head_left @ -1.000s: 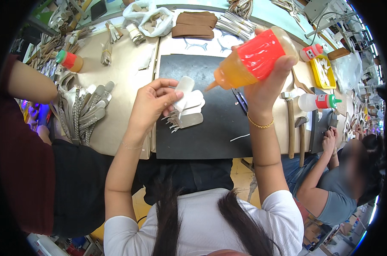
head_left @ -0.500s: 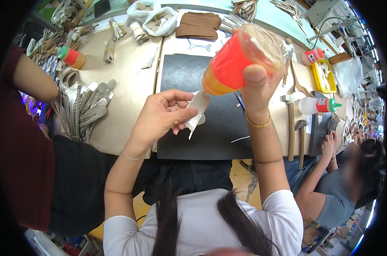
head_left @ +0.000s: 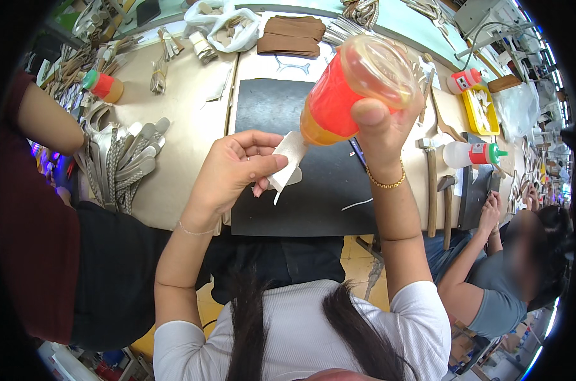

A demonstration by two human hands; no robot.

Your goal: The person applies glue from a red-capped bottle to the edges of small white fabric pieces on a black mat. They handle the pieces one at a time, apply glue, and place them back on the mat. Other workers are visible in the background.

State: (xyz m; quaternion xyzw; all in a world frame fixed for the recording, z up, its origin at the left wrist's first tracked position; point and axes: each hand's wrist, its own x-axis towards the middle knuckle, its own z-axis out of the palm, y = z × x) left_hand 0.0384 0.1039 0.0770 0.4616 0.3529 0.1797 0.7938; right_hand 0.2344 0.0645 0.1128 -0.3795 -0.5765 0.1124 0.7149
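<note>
Apparently, a translucent red-labelled plastic squeeze bottle of amber liquid [head_left: 329, 95] is gripped by the right hand [head_left: 385, 138], base tilted up, above the black rectangular mat [head_left: 313, 206]; moderate weight and yielding, slippery walls are suggested, so its middle should be held broadly and lightly. By the left hand [head_left: 232, 168], a pale, flat, round-ended tab [head_left: 292, 151] is pinched just left of the bottle; seemingly light and bendable, it is best held by its edges. Whether they touch cannot be told.

yel. flr [head_left: 356, 272] | beige wk tbl [head_left: 189, 130] | pale-grn bench [head_left: 399, 30], far | wht strip lt [head_left: 556, 310], R
</note>
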